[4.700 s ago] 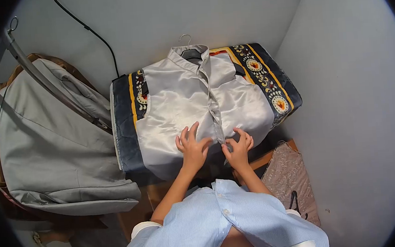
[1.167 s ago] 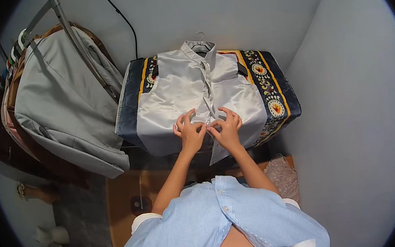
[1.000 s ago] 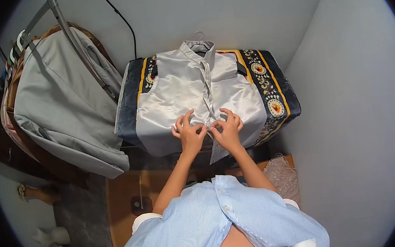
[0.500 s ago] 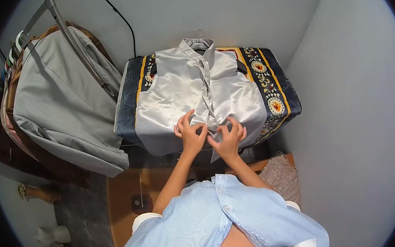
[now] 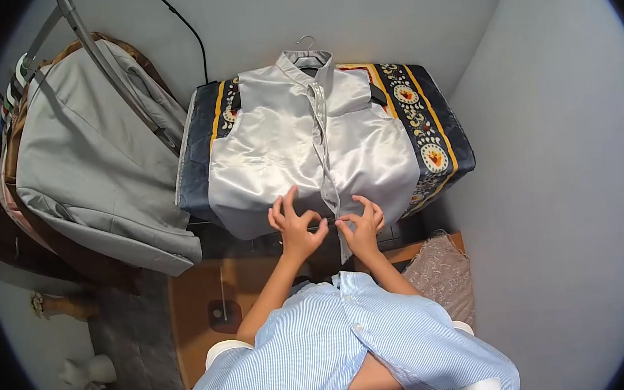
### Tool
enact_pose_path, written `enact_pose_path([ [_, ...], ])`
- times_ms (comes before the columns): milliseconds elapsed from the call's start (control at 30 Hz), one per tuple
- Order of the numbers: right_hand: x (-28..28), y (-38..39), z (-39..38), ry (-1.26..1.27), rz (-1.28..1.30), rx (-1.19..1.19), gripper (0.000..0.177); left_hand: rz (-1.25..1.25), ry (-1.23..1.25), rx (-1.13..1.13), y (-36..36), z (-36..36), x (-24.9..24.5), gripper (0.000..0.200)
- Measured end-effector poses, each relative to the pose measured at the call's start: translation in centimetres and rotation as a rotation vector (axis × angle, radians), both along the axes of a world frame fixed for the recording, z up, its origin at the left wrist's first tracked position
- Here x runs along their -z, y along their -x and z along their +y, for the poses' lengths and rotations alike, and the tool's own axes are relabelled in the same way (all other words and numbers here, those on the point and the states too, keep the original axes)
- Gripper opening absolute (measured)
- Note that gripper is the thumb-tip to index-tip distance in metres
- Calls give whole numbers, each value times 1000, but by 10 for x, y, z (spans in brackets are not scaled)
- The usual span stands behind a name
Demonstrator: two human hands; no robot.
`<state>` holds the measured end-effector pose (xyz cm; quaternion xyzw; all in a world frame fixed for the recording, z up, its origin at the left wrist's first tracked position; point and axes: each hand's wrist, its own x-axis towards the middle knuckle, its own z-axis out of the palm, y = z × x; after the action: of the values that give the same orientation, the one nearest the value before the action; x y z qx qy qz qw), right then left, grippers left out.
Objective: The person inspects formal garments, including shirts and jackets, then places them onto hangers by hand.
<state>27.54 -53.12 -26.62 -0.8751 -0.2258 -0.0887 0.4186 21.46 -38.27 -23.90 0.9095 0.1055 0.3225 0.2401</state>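
Note:
A shiny silver sleeveless satin vest (image 5: 264, 140) with a stand collar lies front up, its front placket running down the middle. Inside its collar is a hanger (image 5: 308, 57) with a metal hook. At the lower end of the placket, my left hand (image 5: 299, 234) pinches the front edge between thumb and index finger, the other fingers raised. My right hand (image 5: 362, 229) pinches the opposite front edge just beside it, its other fingers spread. A strip of the vest hangs below my right fingertips. Any small fastener between the fingertips is too small to make out.
Under the vest is a dark patterned cloth (image 5: 431, 130) with yellow bands over a table. Grey garments (image 5: 96, 153) hang from a metal rack (image 5: 107, 61) on the left. A beaded beige cloth (image 5: 439, 269) lies low at right. A wall (image 5: 552, 176) closes the right side.
Both hands have moved down along the placket toward the hem, still pinching. The vest's front edges are drawn slightly lower toward me, and the view has shifted a little.

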Motion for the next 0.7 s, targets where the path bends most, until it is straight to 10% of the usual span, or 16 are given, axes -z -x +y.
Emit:
enact_pose_path([
  [700, -8, 3, -8, 44, -147, 137, 8, 121, 143, 90, 8, -15, 9, 11],
])
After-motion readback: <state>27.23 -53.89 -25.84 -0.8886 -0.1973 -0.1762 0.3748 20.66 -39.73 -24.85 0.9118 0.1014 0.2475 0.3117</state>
